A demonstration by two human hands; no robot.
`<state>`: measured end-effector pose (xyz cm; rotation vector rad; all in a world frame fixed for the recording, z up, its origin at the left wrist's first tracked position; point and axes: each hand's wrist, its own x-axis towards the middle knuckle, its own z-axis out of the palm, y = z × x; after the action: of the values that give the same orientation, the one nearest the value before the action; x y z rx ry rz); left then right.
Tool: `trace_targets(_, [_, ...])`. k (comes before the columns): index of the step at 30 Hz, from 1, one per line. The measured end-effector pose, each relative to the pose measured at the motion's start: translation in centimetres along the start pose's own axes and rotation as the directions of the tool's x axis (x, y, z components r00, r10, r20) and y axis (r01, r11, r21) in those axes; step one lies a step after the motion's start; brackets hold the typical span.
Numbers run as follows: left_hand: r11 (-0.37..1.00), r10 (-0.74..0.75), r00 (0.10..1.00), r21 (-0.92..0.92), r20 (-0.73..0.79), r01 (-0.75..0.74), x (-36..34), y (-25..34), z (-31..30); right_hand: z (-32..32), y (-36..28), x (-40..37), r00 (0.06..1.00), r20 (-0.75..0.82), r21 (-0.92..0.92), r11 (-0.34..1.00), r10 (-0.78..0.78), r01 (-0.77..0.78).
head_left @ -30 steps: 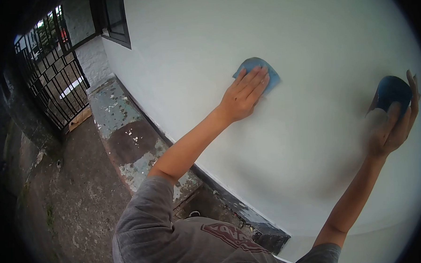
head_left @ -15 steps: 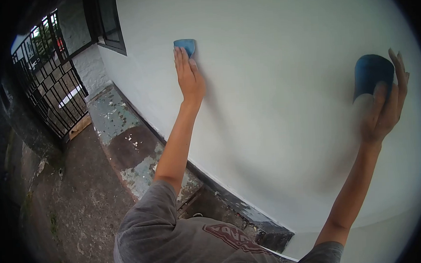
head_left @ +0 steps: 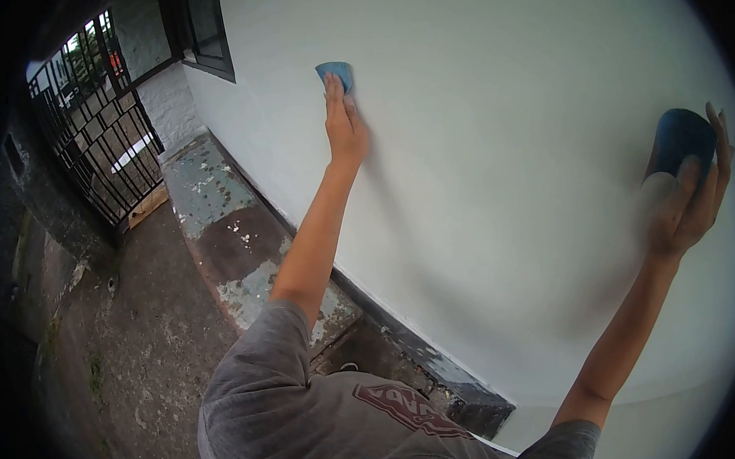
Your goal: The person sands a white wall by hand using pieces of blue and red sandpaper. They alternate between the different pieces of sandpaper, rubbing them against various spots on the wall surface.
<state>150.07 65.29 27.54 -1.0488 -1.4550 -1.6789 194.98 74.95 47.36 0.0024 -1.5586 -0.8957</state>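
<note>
Against the pale wall [head_left: 480,175], my left hand [head_left: 347,128] holds a small blue sheet [head_left: 335,72] under its fingers, with the sheet's upper edge showing beyond the fingertips. Farther right, my right hand [head_left: 688,203] holds a larger, darker blue sheet [head_left: 685,140]. That sheet is curved and lies between the thumb and the raised fingers. Both arms are stretched out, and their shadows fall on the wall. Whether the right sheet lies flat on the wall is hard to tell.
A ledge with peeling paint [head_left: 210,187] runs along the wall's foot. At the upper left are a dark-framed window [head_left: 209,35] and a barred metal gate [head_left: 104,118]. Rough concrete ground [head_left: 158,321] lies at the lower left, beside a dark post [head_left: 62,193].
My right hand and its blue sheet have moved right and slightly down. My left hand with its sheet appears a little farther right, and the background has also shifted slightly right.
</note>
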Motion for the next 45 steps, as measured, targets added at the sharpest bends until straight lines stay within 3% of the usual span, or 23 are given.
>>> trace_targets(2, [0.941,-0.329,0.943,-0.099,-0.053,0.323,0.4,0.0,0.2,0.0,-0.1,0.0,1.000,-0.006,-0.019,1.000,-0.006,0.006])
trace_targets(6, [1.000,-0.001,0.996,0.015,0.088,0.000,1.0,7.7,1.7,-0.3,-0.1,0.3,1.000,0.019,-0.059,0.998,0.007,-0.006])
trace_targets(9, [0.963,0.254,0.948,0.038,0.193,-0.266,-1.4,10.2,2.7,0.2,-0.3,-0.4,0.989,-0.002,0.042,0.988,0.148,-0.148])
trace_targets(10, [0.944,0.305,0.925,0.052,0.228,-0.325,-2.2,9.3,2.6,0.3,-0.5,-0.4,0.982,-0.004,0.077,0.979,0.189,-0.188])
trace_targets(13, [0.947,0.278,0.937,0.103,0.211,-0.304,-4.5,4.5,1.0,0.4,-1.7,-0.1,0.945,0.028,0.198,0.925,0.326,-0.325])
trace_targets(15, [0.956,0.202,0.955,0.169,0.215,-0.241,-6.0,0.6,-0.4,0.1,-0.9,-0.4,0.970,0.054,0.144,0.959,0.237,-0.243])
trace_targets(18, [0.991,-0.075,0.990,0.118,0.120,0.061,-7.5,-3.3,-1.9,0.5,-1.2,0.0,0.976,0.001,0.211,0.954,0.219,-0.215])
trace_targets(20, [0.944,-0.328,0.941,0.077,0.086,0.322,-8.2,-4.3,-2.2,0.7,-1.7,0.1,0.964,-0.039,0.264,0.933,0.264,-0.245])
trace_targets(22, [0.883,-0.466,0.872,0.009,0.152,0.470,-8.0,-1.2,-2.0,0.8,-2.0,0.1,0.948,-0.055,0.281,0.916,0.312,-0.285])
trace_targets(24, [0.891,-0.426,0.884,-0.080,0.194,0.447,-7.5,4.4,-1.8,0.1,0.5,-2.4,0.928,-0.001,0.330,0.876,0.373,-0.352])
trace_targets(26, [0.989,-0.119,0.974,0.106,0.193,0.100,-8.1,6.6,-1.4,0.3,1.4,-3.1,0.943,0.038,0.362,0.875,0.332,-0.322])
trace_targets(29, [0.992,0.113,0.985,0.049,0.131,-0.120,-7.8,6.2,-0.4,0.3,2.1,-1.4,0.992,0.055,0.375,0.918,0.112,-0.125])
trace_targets(30, [0.984,0.147,0.981,-0.117,0.128,-0.132,-7.6,5.4,0.0,1.4,0.8,-0.6,0.991,-0.086,0.303,0.950,0.099,-0.068])
trace_targets(31, [0.981,0.089,0.986,-0.184,0.142,-0.062,-8.0,5.2,0.3,2.1,1.2,-0.5,0.990,-0.138,0.245,0.970,0.031,0.004])
trace_targets(33, [0.946,-0.010,0.984,-0.317,0.176,0.066,-8.2,5.3,0.7,1.7,0.5,-0.5,0.991,-0.087,0.248,0.966,0.103,-0.079])
trace_targets(36, [0.984,-0.066,0.971,-0.145,0.228,0.101,-7.8,6.7,1.0,1.0,-0.7,-0.5,0.972,-0.020,0.253,0.941,0.236,-0.223])
trace_targets(39, [0.964,-0.206,0.959,-0.129,0.195,0.234,-7.0,7.5,2.2,0.8,-1.0,-0.1,0.956,-0.007,0.238,0.929,0.294,-0.284])
trace_targets(42, [0.998,-0.058,0.981,0.010,0.187,0.057,-7.7,6.3,2.4,0.7,-1.6,0.4,0.935,0.004,0.206,0.915,0.354,-0.347])
trace_targets(45, [0.999,-0.014,0.973,-0.038,0.232,0.023,-8.0,5.4,1.9,0.6,-3.6,1.8,0.861,0.025,0.097,0.856,0.508,-0.508])
